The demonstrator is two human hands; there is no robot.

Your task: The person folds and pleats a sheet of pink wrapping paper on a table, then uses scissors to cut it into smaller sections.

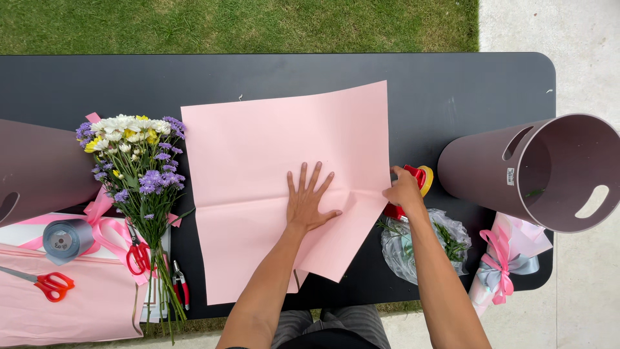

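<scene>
**Pink paper sheet held flat at mid-table, right edge pinched**

Pink paper sheet [284,187] lies spread on the black table [452,84], its near edge overhanging the table front. A crease runs across it at about the middle. The left hand [309,201] rests on the sheet palm down, fingers fully spread, gripping nothing. The right hand [405,191] is closed in a pinch on the sheet's right edge at the crease.

Risks, as judged:
- The setting is outdoors, beside grass; a gust could lift the free far corner, since only one palm weighs the sheet down.
- A pull by the right hand against the pressing palm could tear or wrinkle the edge.
- The red and yellow tape dispenser [416,184] sits touching the right hand; it could be knocked.
- The overhanging part could slide off if the palm lifts.

Containers:
- Mauve tube-shaped box [516,171] lies on its side at right, mouth toward the camera; nothing shows inside except a small green scrap.
- Clear plastic bag [423,245], near the right forearm, holds green stems.
- A second mauve box [39,168] at left is cut off; contents cannot be told.

A flower bunch [139,168] lies left of the sheet, apart from it.
</scene>
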